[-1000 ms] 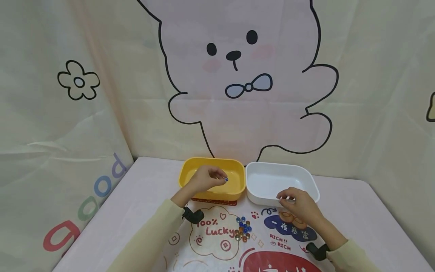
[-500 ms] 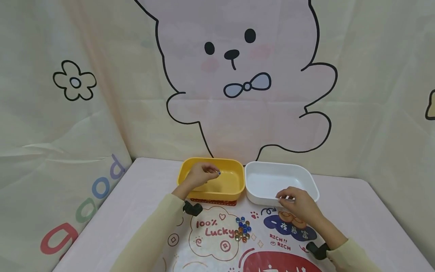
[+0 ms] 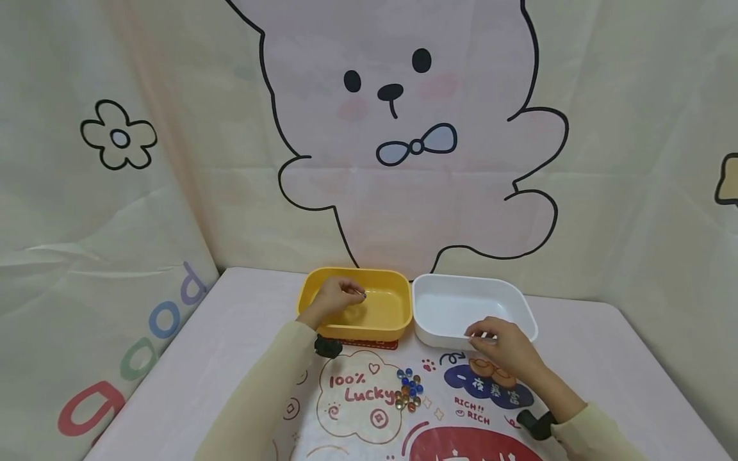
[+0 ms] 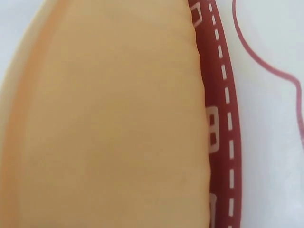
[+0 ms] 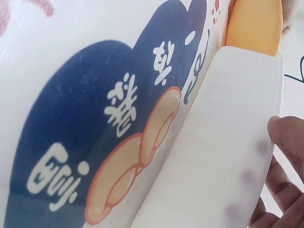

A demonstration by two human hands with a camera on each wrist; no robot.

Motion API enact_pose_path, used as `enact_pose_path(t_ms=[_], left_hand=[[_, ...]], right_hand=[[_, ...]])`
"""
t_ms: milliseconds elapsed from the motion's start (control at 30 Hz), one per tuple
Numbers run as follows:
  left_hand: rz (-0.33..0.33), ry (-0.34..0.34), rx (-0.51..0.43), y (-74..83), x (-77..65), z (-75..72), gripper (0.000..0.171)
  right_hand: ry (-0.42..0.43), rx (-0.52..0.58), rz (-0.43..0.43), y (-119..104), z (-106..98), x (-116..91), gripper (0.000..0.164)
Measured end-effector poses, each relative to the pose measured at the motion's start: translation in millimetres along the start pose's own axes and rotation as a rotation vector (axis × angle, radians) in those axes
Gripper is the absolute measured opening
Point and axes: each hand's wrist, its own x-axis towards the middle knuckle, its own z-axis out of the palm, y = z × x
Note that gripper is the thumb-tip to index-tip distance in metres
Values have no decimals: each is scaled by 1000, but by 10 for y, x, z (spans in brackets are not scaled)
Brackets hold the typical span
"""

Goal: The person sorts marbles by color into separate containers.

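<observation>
My left hand [image 3: 334, 298] is over the yellow tray [image 3: 369, 334], its thumb and fingers together around a small blue marble [image 3: 364, 295], of which only a bit shows. In the left wrist view the tray's outer wall [image 4: 114, 114] fills most of the picture and the hand is out of sight. With my right hand [image 3: 507, 346] I grip the near rim of the white tray [image 3: 444, 304]. The right wrist view has the thumb [image 5: 289, 135] at the rim, and fingertips show as dark spots through the white wall [image 5: 204, 142].
A cluster of blue, amber and clear marbles [image 3: 418, 388] lies on the printed tabletop [image 3: 369, 416] in front of the trays. Both trays stand side by side near the back edge, before a cloth backdrop [image 3: 478, 211] with a bear drawing.
My left hand has moved left and slightly back over the yellow tray, the blue marble still at its fingertips. The right hand stays on the white tray's rim. The head view shifts slightly.
</observation>
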Motion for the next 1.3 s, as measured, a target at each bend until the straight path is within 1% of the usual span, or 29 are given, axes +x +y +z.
enact_pose_path(t_ms=[200, 300, 467, 900, 1133, 1300], left_hand=[[-3, -15, -18, -80, 78, 28, 14], [-16, -25, -30, -134, 131, 49, 13], [-37, -36, -14, -203, 177, 76, 11], [-73, -34, 72, -212, 179, 82, 9], [-99, -38, 100, -214, 172, 84, 10], [-100, -31, 131, -221, 174, 103, 9]], right_hand=[[1, 0, 0, 13, 9, 9, 11], [1, 4, -1, 21, 9, 6, 11], [-2, 8, 7, 16, 11, 8, 11], [-2, 11, 4, 14, 7, 7, 12], [-1, 6, 2, 0, 2, 2, 12], [2, 1, -1, -8, 3, 4, 13]])
